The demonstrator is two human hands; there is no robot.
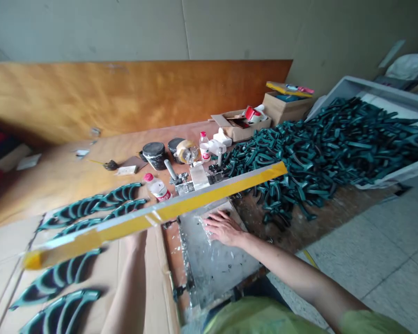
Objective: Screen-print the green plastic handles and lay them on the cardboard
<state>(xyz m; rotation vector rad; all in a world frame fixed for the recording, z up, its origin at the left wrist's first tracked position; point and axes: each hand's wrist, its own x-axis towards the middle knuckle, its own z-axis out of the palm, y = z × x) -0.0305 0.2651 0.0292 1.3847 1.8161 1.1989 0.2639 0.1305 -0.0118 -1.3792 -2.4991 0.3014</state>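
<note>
My right hand lies flat with fingers spread on a scratched metal plate at the bench's front edge. A long bar wrapped in yellow tape slants across above the plate. My left hand reaches up to the underside of this bar, where its fingers are hidden behind it. Left of the plate, several teal curved plastic pieces lie in rows on cardboard.
A big heap of teal parts spills from a white tray at right. Behind the plate stand two black tins, a tape roll, small bottles, a metal clamp and open cardboard boxes. Tiled floor lies at lower right.
</note>
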